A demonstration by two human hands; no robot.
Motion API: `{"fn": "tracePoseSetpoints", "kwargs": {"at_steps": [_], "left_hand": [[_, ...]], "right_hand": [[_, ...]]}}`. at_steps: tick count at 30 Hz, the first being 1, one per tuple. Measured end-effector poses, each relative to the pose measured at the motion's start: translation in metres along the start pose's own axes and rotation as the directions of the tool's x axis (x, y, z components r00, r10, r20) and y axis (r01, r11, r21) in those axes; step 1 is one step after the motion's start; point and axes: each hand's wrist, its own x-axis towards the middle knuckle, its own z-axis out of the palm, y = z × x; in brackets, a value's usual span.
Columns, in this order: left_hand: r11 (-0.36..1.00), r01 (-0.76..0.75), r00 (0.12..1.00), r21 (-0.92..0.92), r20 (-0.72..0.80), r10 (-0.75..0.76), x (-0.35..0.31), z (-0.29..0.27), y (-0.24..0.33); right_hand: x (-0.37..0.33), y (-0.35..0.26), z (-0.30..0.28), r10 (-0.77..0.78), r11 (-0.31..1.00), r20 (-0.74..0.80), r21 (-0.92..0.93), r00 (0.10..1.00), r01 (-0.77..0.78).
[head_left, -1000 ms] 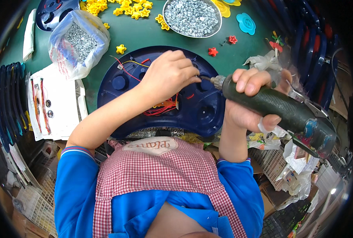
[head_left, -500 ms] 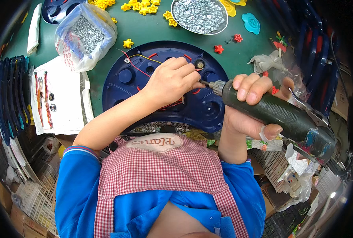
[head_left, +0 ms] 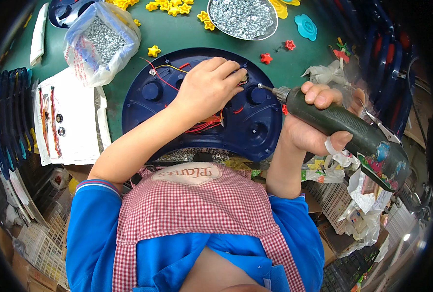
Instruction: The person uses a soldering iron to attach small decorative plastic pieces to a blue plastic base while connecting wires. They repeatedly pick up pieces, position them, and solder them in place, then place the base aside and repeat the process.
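Note:
A dark blue kidney-shaped plastic shell (head_left: 143,114) lies on the table, inner side up, with red and yellow wires (head_left: 202,125) inside. My left hand (head_left: 207,87) reaches over it, fingers bent and close together at a small round part (head_left: 244,78) near its far right edge. What the fingertips pinch is hidden. My right hand (head_left: 318,117) is wrapped round a dark green electric screwdriver (head_left: 343,119). Its bit has a small shiny piece at the tip, apart from the left fingertips. Metal snips (head_left: 384,127) stick out beside the right hand's fingers.
A plastic bag of small metal parts (head_left: 104,44) and an oval bowl of similar parts (head_left: 243,19) stand behind. Yellow stars (head_left: 170,7) and red stars (head_left: 266,58) lie around. Wired parts rest on a white sheet (head_left: 78,112) at left. Blue shells are stacked at both sides (head_left: 14,117).
The screwdriver has drawn back to the right, its bit leaving the left fingertips. My left hand has shifted slightly up and its fingers have lifted a little. The view has shifted slightly.

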Motion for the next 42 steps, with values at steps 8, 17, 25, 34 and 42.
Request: {"fn": "tracePoseSetpoints", "kwargs": {"at_steps": [8,17,25,34,42], "left_hand": [[0.999,0.015,0.999,0.032,-0.053,-0.014,-0.011,0.019,-0.003],[0.999,0.019,0.998,0.042,-0.057,-0.016,-0.007,0.016,-0.006],[0.998,0.052,0.994,-0.037,-0.091,-0.055,-0.007,0.018,-0.007],[0.997,0.055,0.998,-0.051,-0.037,-0.057,-0.008,0.012,-0.007],[0.948,-0.052,0.998,0.315,0.049,0.039,0.097,0.023,-0.075]], "right_hand": [[-0.005,0.005,0.010,0.065,0.985,0.033,-0.163,0.997,-0.059],[0.003,0.016,0.015,0.130,0.989,0.083,-0.081,0.988,-0.123],[0.002,0.029,0.016,0.132,0.983,0.079,-0.140,0.988,-0.120],[0.016,0.036,0.001,0.248,0.968,0.268,-0.022,0.931,-0.251],[0.016,0.020,0.015,0.205,0.979,0.125,-0.022,0.971,-0.204]]}}
